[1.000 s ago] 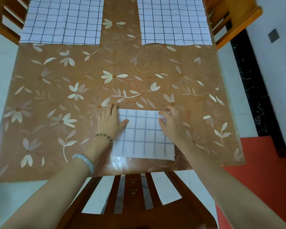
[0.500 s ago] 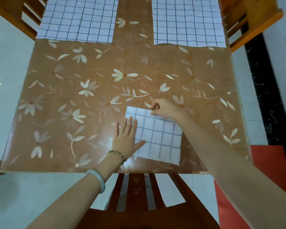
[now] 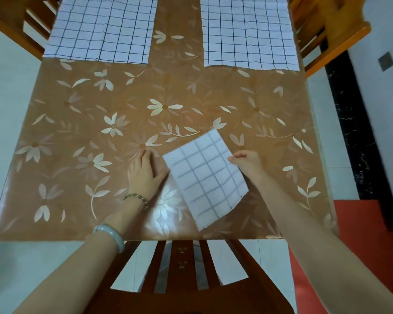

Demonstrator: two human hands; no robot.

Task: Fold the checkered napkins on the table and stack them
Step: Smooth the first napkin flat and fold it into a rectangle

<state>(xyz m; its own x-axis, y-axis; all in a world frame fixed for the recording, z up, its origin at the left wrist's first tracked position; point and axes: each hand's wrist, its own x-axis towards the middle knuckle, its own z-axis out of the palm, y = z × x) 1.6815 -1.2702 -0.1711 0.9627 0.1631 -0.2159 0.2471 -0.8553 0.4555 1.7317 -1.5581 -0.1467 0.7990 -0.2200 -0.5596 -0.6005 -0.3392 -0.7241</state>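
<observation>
A small folded checkered napkin is lifted and tilted above the near middle of the table. My right hand pinches its right edge. Flat on the tablecloth just left of the napkin rests my left hand, fingers together and thumb out, holding nothing. Two unfolded checkered napkins lie spread at the far end: one at the far left, with a crease line down it, and one at the far right.
The table is covered with a brown cloth printed with pale flowers. A wooden chair back stands against the near edge. More wooden chairs flank the far corners. A red mat lies on the floor at right.
My right hand has picked the folded napkin up off the table and swung it to the right, tilting it. My left hand has slid off the napkin onto the bare cloth.
</observation>
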